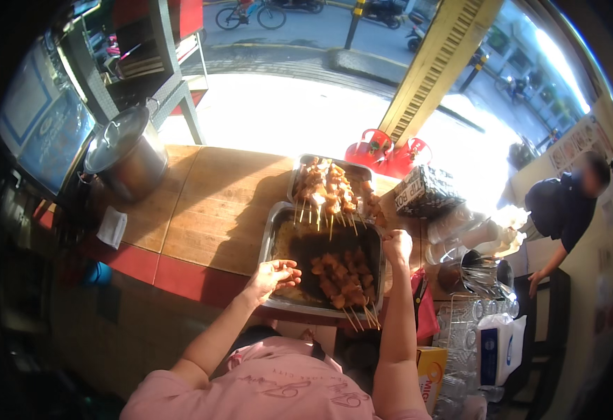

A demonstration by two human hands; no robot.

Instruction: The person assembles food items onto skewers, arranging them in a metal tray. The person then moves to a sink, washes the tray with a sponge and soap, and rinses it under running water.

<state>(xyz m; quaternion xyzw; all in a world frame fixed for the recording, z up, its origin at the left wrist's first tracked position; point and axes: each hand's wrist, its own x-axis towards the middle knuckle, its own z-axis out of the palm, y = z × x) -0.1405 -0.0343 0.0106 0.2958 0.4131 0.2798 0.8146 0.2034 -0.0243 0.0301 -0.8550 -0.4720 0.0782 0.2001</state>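
Note:
Two metal trays stand one behind the other on the tiled counter. Skewers of pale, glazed meat point(327, 184) are heaped in the far tray point(302, 160), their sticks pointing towards me. Dark liquid covers part of the near tray point(268, 231), where browner meat skewers point(344, 278) lie at the right with sticks over the near rim. My left hand point(277, 278), fingers parted and apparently empty, is over that tray's left side. At its upper right corner my right hand point(397, 245) is closed, just below a meat skewer point(375, 202); whether it grips the stick cannot be told.
A lidded steel pot point(128, 152) and a folded white cloth point(112, 227) are at the left. Right of the trays are red containers point(372, 149), a tip box point(424, 194), jars, a utensil holder and a glass rack point(461, 325). A person point(563, 205) stands at the far right.

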